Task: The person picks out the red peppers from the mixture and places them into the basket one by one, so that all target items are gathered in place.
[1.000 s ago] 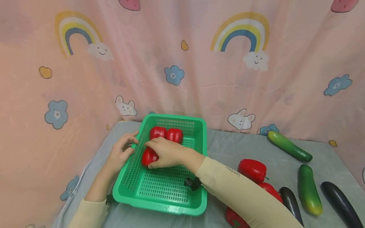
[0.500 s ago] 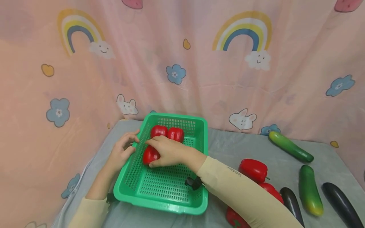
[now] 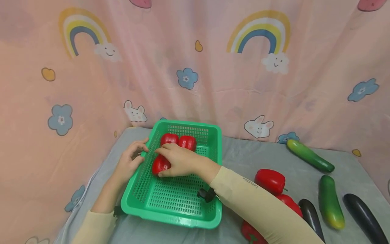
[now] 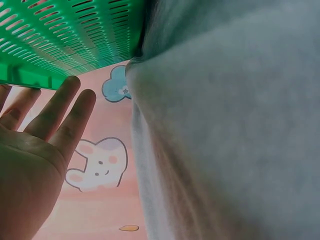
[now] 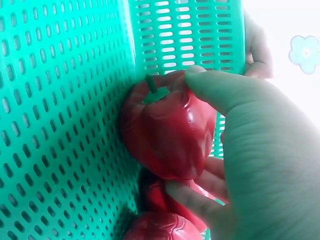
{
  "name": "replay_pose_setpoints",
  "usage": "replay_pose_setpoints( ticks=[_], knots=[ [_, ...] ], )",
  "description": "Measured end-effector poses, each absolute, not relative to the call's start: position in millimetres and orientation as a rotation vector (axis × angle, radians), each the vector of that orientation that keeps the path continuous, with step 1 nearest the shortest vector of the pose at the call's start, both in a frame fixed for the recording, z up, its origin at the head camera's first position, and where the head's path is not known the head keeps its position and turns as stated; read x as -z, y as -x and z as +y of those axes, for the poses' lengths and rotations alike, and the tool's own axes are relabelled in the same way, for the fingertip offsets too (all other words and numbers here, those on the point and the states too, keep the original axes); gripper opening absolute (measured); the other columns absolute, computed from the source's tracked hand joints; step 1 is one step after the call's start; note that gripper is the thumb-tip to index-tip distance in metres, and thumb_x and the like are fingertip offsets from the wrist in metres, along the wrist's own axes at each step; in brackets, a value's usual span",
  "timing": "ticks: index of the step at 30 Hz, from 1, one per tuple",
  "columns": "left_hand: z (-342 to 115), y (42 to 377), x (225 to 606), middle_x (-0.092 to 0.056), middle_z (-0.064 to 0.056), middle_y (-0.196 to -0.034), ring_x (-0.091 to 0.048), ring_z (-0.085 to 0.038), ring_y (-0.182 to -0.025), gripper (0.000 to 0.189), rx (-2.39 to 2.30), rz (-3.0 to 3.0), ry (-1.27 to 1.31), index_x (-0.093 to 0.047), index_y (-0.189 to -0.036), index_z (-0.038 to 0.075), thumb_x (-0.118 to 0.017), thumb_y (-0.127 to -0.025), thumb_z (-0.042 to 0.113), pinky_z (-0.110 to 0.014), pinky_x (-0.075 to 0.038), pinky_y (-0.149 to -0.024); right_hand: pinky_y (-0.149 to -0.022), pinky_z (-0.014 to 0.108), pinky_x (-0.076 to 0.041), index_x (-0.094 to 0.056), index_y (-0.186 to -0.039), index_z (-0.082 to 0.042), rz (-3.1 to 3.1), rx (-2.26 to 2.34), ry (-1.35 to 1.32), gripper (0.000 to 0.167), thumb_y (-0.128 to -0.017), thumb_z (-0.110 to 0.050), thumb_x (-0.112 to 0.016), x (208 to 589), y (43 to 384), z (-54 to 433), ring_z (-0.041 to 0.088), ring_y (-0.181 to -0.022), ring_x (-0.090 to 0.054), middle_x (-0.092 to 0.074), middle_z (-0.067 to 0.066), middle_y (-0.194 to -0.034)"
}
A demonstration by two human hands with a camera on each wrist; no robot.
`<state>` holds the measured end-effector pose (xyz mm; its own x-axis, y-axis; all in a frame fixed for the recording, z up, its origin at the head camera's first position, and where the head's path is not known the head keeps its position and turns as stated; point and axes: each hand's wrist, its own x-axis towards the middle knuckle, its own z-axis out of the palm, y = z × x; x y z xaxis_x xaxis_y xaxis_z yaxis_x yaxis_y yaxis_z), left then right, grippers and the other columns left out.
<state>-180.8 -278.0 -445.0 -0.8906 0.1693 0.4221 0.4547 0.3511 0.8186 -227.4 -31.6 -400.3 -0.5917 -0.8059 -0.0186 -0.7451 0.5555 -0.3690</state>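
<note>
Inside the green plastic basket [image 3: 170, 222], my right hand [image 3: 182, 161] grips a red bell pepper [image 3: 160, 165] near the left wall. Seen from the right wrist, the thumb lies on the pepper's upper side by its green stem [image 5: 156, 94], and the fingers reach round underneath. Two more red bell peppers, one on the left [image 3: 169, 138] and one on the right [image 3: 187, 142], sit toward the basket's back. My left hand [image 3: 131, 159] rests at the left rim with its fingertips against it; the left wrist view shows its fingers [image 4: 55, 107] extended beside the basket wall.
On the grey cloth [image 3: 237, 156] to the right lie red bell peppers [image 3: 270, 181], two green cucumbers, one at the back [image 3: 310, 156] and one nearer [image 3: 331, 202], and two eggplants [image 3: 365, 217]. A pink patterned curtain [image 3: 213, 101] hangs directly behind. My right sleeve passes over the basket's right rim.
Both hands keep their places, the right still holding the bell pepper in the basket. Only a slight shift of the head view shows.
</note>
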Motion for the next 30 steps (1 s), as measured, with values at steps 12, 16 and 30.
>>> replay_pose_setpoints(
  ticks=[12, 16, 30],
  knots=[
    [-281.0, 181.5, 446.8, -0.056, -0.021, -0.158, -0.063, -0.043, -0.128, 0.024, 1.546, -2.374, 0.56, -0.065, -0.11, 0.0, -0.054, -0.093, -0.012, -0.024, -0.049, -0.098, -0.102, 0.044, -0.059, -0.051, -0.162, -0.017, 2.654, 0.59, 1.328, 0.079, -0.096, -0.052, -0.078, 391.1, 226.5, -29.5, 0.02, -0.143, -0.046, -0.05, 0.004, -0.16],
    [-280.6, 182.1, 446.1, -0.056, -0.02, -0.159, -0.064, -0.042, -0.127, 0.025, 1.545, -2.38, 0.562, -0.065, -0.11, 0.001, -0.053, -0.092, -0.012, -0.024, -0.05, -0.097, -0.103, 0.045, -0.058, -0.051, -0.162, -0.017, 2.645, 0.629, 1.314, 0.078, -0.097, -0.052, -0.077, 385.7, 225.1, -27.8, 0.02, -0.144, -0.045, -0.05, 0.004, -0.16],
    [-279.2, 179.6, 441.8, -0.054, -0.018, -0.161, -0.064, -0.042, -0.129, 0.023, 1.522, -2.437, 0.529, -0.065, -0.111, 0.002, -0.056, -0.094, -0.01, -0.047, -0.052, -0.103, -0.108, 0.045, -0.055, -0.051, -0.16, -0.014, 2.679, 0.662, 1.285, 0.075, -0.099, -0.051, -0.075, 364.4, 211.8, -31.7, 0.022, -0.146, -0.046, -0.053, 0.004, -0.158]
  ],
)
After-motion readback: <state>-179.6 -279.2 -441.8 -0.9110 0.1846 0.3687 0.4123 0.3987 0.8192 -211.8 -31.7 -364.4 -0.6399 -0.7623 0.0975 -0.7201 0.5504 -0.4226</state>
